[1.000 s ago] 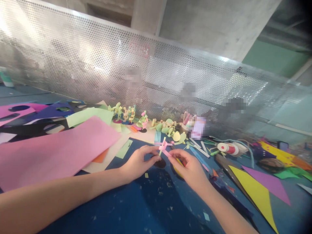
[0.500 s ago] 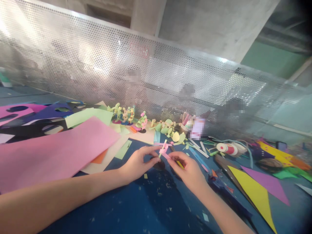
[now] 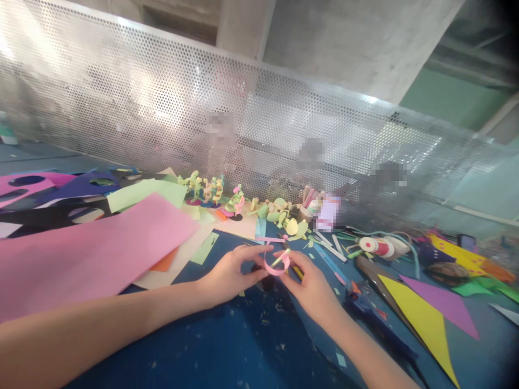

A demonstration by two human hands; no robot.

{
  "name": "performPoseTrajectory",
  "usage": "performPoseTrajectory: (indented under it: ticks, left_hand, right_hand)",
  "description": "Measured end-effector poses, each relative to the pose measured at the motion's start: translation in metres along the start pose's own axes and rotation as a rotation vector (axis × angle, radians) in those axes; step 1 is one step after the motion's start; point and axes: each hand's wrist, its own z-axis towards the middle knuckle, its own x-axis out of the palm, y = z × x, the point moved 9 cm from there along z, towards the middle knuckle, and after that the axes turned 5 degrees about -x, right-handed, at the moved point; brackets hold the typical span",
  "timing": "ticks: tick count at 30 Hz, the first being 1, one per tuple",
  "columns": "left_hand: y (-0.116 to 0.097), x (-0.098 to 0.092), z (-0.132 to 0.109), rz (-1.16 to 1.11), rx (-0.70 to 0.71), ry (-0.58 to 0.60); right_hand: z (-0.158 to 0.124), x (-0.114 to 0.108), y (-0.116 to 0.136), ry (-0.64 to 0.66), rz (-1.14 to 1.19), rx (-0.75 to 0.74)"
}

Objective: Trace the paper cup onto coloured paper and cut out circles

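Observation:
A thin pink strip (image 3: 277,272), curled into an open loop, sits between my hands above the blue table. Across it lies a short pale yellow-green stick (image 3: 279,259). My right hand (image 3: 306,278) pinches the loop and stick at their right side with its fingers and thumb. At the loop's left edge, my left hand (image 3: 231,273) has thumb and forefinger apart, the forefinger tip close to the strip; whether it touches I cannot tell. Behind the right fingers shows part of a yellow, pencil-like piece (image 3: 298,272). Another pink strip (image 3: 270,239) lies just beyond.
Pink sheets (image 3: 101,254) cover the left side. Small green figures (image 3: 195,186) and leaf-shaped pieces (image 3: 279,210) stand along the perforated metal screen (image 3: 162,102). To the right are a red-and-white spool (image 3: 379,247), a dark blue tool (image 3: 381,327) and a yellow sheet (image 3: 419,324).
The pink strip has gone from a tight curl around the stick to a wider loop. The stick has tilted over to the right, and my left fingers have parted from it.

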Motion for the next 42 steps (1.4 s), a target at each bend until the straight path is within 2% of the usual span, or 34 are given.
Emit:
performPoseTrajectory:
  ticks: [6, 10, 18, 31, 37, 42]
  left_hand:
    - [-0.004, 0.001, 0.001, 0.019, 0.021, 0.019]
    - [-0.006, 0.004, 0.0, 0.023, 0.046, 0.037]
    - [-0.01, 0.017, -0.002, -0.018, 0.011, 0.203]
    - [-0.002, 0.016, -0.003, -0.047, -0.047, 0.202]
    - [-0.003, 0.017, -0.002, -0.08, -0.038, 0.209]
    - [0.0, 0.019, -0.004, -0.108, -0.045, 0.212]
  right_hand:
    - [0.0, 0.0, -0.001, 0.007, -0.005, 0.002]
    - [-0.001, 0.005, 0.004, 0.05, -0.011, -0.064]
    - [-0.003, 0.015, -0.005, 0.084, -0.006, -0.093]
    - [-0.002, 0.009, -0.007, 0.065, 0.011, -0.015]
    - [-0.003, 0.013, 0.003, 0.093, -0.016, -0.124]
    - [-0.001, 0.01, 0.0, 0.093, -0.05, -0.067]
